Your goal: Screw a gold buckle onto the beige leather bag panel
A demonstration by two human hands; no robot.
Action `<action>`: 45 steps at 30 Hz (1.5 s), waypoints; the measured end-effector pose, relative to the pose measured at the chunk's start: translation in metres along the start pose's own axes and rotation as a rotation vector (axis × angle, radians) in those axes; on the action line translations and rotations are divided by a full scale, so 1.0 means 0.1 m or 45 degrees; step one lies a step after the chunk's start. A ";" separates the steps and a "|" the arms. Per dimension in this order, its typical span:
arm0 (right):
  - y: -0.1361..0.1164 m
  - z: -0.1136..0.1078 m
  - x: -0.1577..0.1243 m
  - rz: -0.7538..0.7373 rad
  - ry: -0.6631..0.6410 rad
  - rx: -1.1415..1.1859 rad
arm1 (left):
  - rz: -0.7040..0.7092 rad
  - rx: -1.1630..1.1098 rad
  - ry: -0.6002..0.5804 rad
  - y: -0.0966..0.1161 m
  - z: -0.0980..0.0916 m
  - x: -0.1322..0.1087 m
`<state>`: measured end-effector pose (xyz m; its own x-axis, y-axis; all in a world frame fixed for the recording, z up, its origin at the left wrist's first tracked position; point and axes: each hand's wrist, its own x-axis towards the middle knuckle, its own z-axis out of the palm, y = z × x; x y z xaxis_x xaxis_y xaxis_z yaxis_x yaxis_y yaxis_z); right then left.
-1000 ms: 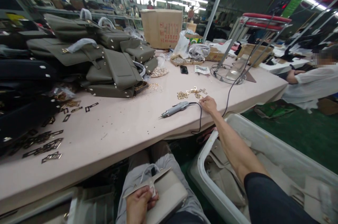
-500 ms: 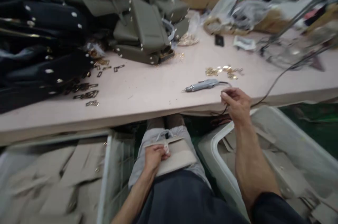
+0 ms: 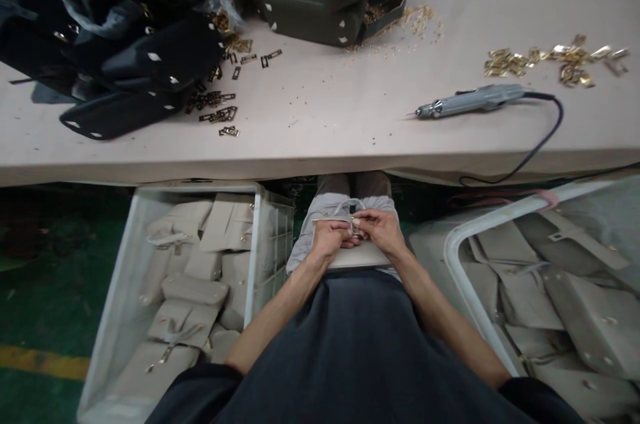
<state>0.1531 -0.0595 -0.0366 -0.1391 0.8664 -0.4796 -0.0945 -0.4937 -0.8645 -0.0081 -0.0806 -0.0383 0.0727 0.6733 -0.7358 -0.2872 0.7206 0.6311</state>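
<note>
A beige handbag (image 3: 359, 256) lies across my lap, its handle (image 3: 354, 203) wrapped in pale material. My left hand (image 3: 331, 239) is closed on the upper part of the bag. Against it, my right hand (image 3: 381, 229) is pinched, fingertips meeting the left ones over the bag; whatever small thing sits between them is too small to name. On the table, an electric screwdriver (image 3: 473, 102) rests with its bit pointing left. Gold metal fittings (image 3: 507, 63) lie beyond it.
Plastic crates with beige bags stand at my left (image 3: 254, 244) and right (image 3: 453, 257). Black bags (image 3: 150, 64) and olive bags (image 3: 315, 14) are piled on the table (image 3: 320, 137). Dark rectangular fittings (image 3: 220, 114) lie beside the black bags. The screwdriver's cord (image 3: 545, 144) hangs over the edge.
My right hand has come from the table edge by the screwdriver's cord down to the bag, meeting my left hand. My view has tilted down.
</note>
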 end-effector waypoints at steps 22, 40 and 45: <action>0.10 0.02 -0.04 -0.054 0.045 -0.272 | -0.075 -0.027 -0.047 0.02 -0.03 -0.02; 0.22 0.08 -0.13 -0.021 0.280 -0.257 | -0.180 0.044 0.036 0.00 0.09 -0.02; 0.24 0.08 -0.15 -0.035 0.263 -0.247 | -0.333 -0.095 -0.019 0.07 0.03 0.04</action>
<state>0.1446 -0.0844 -0.0487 0.0663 0.8861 -0.4588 0.0979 -0.4634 -0.8807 -0.0067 -0.0725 -0.0356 0.1680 0.4684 -0.8674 -0.3262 0.8567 0.3995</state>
